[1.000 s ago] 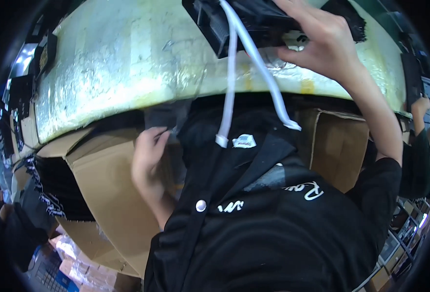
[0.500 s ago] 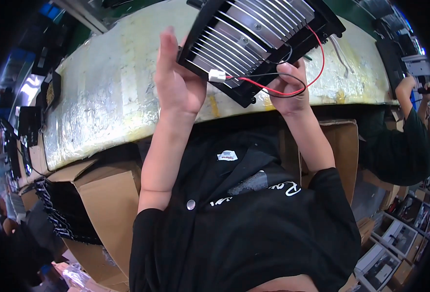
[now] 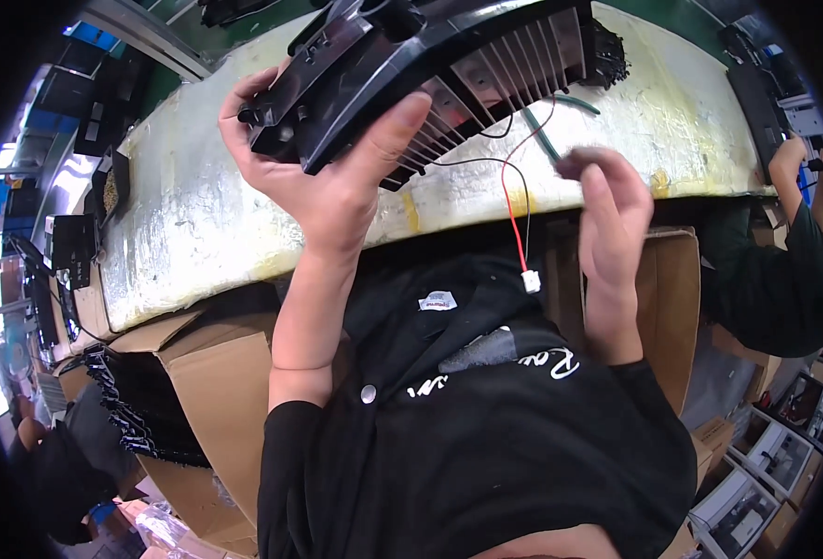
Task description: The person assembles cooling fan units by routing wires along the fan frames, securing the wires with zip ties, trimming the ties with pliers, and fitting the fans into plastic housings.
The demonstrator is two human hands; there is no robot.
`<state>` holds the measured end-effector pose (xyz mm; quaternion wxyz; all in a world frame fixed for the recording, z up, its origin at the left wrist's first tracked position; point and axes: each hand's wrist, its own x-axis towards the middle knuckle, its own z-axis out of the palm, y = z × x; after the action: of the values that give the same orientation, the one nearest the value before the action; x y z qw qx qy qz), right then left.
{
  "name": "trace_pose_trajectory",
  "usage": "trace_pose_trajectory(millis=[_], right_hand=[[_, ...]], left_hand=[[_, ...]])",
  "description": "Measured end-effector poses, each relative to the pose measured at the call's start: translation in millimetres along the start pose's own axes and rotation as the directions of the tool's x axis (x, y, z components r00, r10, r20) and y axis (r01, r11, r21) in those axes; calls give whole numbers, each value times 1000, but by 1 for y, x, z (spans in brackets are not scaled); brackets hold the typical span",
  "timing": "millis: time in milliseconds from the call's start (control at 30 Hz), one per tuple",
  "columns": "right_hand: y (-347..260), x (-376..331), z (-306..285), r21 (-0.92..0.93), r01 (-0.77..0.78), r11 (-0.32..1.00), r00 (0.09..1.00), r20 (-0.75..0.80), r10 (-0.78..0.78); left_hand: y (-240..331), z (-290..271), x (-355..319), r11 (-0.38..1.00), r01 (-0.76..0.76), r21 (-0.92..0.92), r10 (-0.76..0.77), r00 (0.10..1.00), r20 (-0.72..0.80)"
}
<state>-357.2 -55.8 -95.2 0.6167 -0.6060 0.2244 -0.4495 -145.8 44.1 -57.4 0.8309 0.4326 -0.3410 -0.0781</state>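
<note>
Left hand (image 3: 326, 200) steadies finned black housing (image 3: 430, 56) above wrapped bench

The left thumb presses the near edge beside the metal fins (image 3: 519, 65) while the fingers wrap the far left side, closed firmly around the housing, which tilts above the far part of the bench. The wide grip seems chosen to carry the bulky piece one-handed, leaving the other hand free. The right hand (image 3: 614, 219), blurred, has its fingers bent, partly open, beside a thin green item (image 3: 540, 135); whether they have hold of it cannot be told. Red and black wires (image 3: 512, 205) trail from the housing to a white connector (image 3: 531, 281), which hangs on the near side, apparently loose, in front of the worker's black shirt (image 3: 486, 447). Clear film covers the pale bench (image 3: 197, 224), probably to protect its surface. A fringed black piece (image 3: 609, 58) lies on its far right. Open cardboard boxes stand near left (image 3: 230, 401) and near right (image 3: 668, 307), perhaps kept within reach. Farther right, a co-worker's bare hand (image 3: 789, 156) extends from a dark sleeve (image 3: 808, 247).
</note>
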Motion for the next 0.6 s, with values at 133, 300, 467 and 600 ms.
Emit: trace_pose_trajectory(millis=[133,300,467,600], right_hand=[[-7,14,8,14,50,999,998,-42,-49],[5,59,35,11,-189,982,927,333,175],[7,46,34,-599,207,773,971,29,-238],[-8,45,12,-675,493,549,791,84,-606]], left_hand=[[-8,4,13,955,-272,119,263,961,89],[-2,14,12,936,-331,117,310,935,172],[7,16,14,993,-71,94,64,995,74],[8,20,27,994,106,-40,-105,994,16]])
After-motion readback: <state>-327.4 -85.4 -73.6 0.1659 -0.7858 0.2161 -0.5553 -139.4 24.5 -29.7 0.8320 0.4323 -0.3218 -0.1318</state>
